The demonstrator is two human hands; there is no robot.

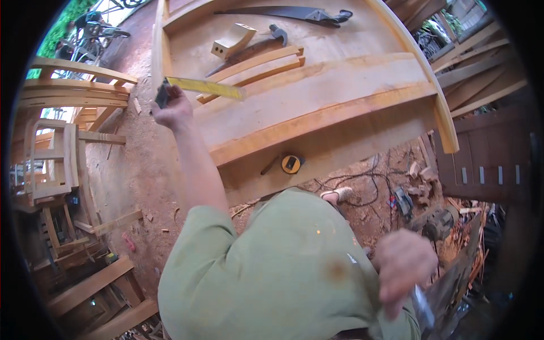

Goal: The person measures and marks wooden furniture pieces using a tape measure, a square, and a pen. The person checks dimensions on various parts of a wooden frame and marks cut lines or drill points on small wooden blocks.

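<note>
At the pale wooden frame's [334, 99] left, the left hand [175, 113] clamps its fingers on a boxy, dark, yellow-bladed tape measure [162, 95], likely light, best held by its case; right hand [406, 262] too blurred to tell.

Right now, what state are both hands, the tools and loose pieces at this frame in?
Left hand: closed on the yellow-bladed tool.
Yellow-bladed tool: held, blade exposed.
Right hand: blurred, grip unclear.
Handsaw: lying down.
Hammer: lying down.
Curved block: holes in its end.
Curved strips: side by side.
Round yellow-and-black tool: lying flat.
Slim dark piece: lying down.
</note>
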